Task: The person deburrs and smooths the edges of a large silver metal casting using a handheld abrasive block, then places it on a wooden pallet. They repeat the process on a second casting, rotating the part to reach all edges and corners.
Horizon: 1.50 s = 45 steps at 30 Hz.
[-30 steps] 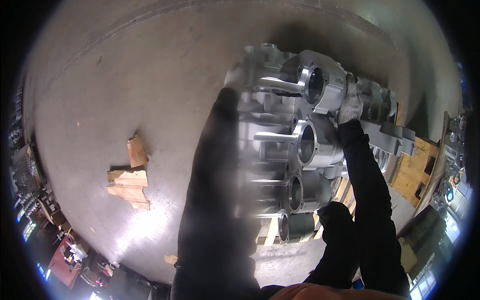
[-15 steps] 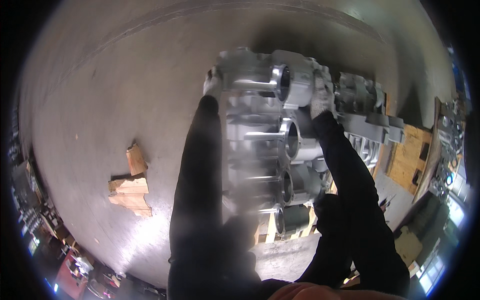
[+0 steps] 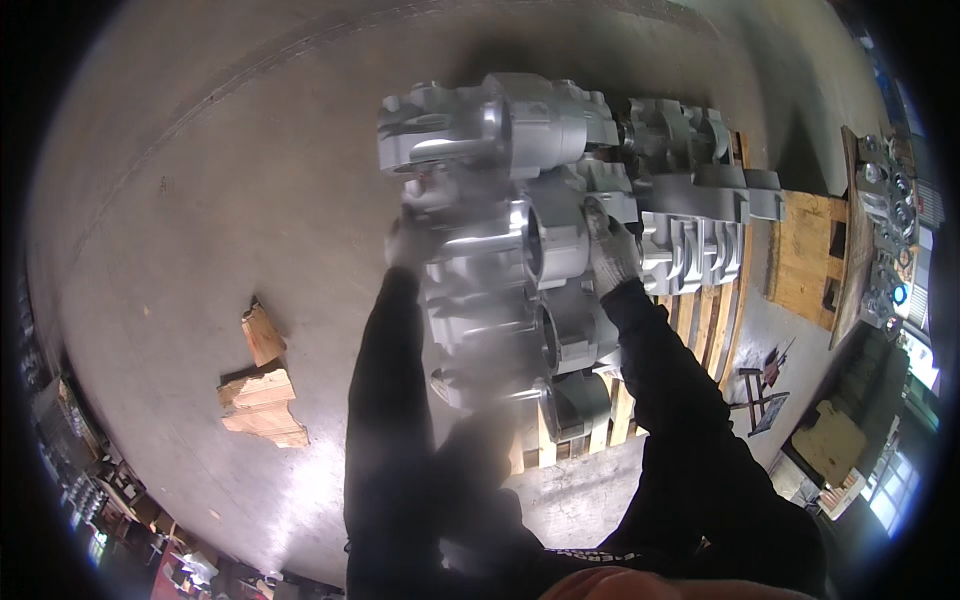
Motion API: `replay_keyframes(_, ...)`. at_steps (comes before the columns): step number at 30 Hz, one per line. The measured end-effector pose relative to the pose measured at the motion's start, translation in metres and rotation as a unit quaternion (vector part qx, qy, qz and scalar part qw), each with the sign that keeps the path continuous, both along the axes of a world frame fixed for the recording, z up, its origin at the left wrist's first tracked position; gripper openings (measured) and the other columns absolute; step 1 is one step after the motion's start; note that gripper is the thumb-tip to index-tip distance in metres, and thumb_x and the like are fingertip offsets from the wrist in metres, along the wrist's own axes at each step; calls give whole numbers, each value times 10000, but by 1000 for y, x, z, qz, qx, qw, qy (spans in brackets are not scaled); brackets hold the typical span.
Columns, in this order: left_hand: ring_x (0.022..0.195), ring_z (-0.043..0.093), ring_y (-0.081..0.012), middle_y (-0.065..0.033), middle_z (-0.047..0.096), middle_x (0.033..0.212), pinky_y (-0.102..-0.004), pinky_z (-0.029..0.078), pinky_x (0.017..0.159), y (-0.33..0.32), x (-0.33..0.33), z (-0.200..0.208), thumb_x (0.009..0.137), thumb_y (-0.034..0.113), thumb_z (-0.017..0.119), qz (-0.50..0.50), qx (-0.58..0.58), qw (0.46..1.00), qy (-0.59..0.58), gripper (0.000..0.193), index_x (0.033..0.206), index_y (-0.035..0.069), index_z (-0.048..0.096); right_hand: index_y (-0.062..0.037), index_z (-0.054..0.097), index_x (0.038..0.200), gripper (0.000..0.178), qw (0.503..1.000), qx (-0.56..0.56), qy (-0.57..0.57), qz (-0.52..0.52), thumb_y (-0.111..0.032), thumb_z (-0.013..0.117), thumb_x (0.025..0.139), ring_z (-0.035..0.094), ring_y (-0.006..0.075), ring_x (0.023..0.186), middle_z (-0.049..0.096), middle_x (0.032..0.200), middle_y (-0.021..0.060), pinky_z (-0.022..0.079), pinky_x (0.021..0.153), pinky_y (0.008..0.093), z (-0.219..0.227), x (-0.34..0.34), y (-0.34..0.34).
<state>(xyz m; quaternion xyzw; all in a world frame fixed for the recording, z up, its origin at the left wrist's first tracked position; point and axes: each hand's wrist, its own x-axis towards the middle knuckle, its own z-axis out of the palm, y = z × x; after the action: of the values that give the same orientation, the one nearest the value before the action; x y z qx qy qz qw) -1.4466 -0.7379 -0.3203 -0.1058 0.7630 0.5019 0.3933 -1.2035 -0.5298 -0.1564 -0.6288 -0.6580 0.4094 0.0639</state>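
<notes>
- The large casting (image 3: 500, 180) held up between the hands is showing bare silver-grey metal, mostly matt and slightly grainy, with smoother bores catching bright glare.
- The stacked castings (image 3: 690, 230) on the right are looking like the same dull cast metal.
- The left hand (image 3: 410, 240) and right hand (image 3: 610, 255) are wearing pale knitted cloth gloves; the sleeves (image 3: 385, 420) are showing dark matt cloth.
- The pallet (image 3: 700, 320) and the blocks (image 3: 262, 390) on the left are showing rough, unfinished pale wood.
- The floor (image 3: 200, 180) is looking like grey concrete, smooth with a faint sheen.
</notes>
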Motion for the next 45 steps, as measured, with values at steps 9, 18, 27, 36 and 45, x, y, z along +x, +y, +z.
replay_keyframes(9, 973, 663, -184, -65, 702, 1089, -364, 550, 817, -28, -12, 8, 1014, 646, 499, 47, 31, 998, -18, 655, 1263, 67, 678, 61, 712, 1019, 720, 998, -37, 25, 51, -648, 600, 960, 672, 300, 840, 715, 846, 179, 487, 806, 406, -9, -11, -13)
replay_keyframes(18, 1053, 674, -196, -62, 675, 1281, -367, 560, 838, -88, 50, -33, 990, 785, 317, 95, -23, 995, -14, 886, 1452, 69, 560, 8, 595, 1268, 542, 985, -92, 144, -24, -476, 585, 1025, 680, 291, 1013, 720, 1041, 168, 494, 953, 391, 15, 75, -45)
replay_keyframes(27, 939, 683, -301, -156, 656, 1145, -480, 601, 776, -91, 101, -15, 961, 800, 388, 222, 62, 953, -195, 866, 1352, 47, 559, 49, 667, 1136, 551, 998, -43, -41, 26, -421, 795, 877, 701, 306, 985, 739, 1023, 175, 530, 869, 384, 32, 81, -88)
replay_keyframes(36, 685, 647, -222, -135, 705, 1042, -418, 563, 669, -108, 93, 36, 979, 768, 405, 92, 65, 989, -98, 884, 1418, 11, 530, 34, 603, 1241, 601, 999, -16, 3, 38, -405, 798, 879, 672, 331, 1125, 701, 1160, 209, 520, 940, 407, 39, 84, -115)
replay_keyframes(45, 1167, 609, -188, -75, 671, 1258, -345, 413, 1085, -211, 207, 28, 1060, 659, 348, 66, -52, 991, -106, 757, 1393, 18, 575, 39, 496, 1384, 498, 967, -237, 91, 2, -318, 596, 1050, 655, 214, 1045, 657, 1256, 124, 523, 916, 316, 13, 186, -108)
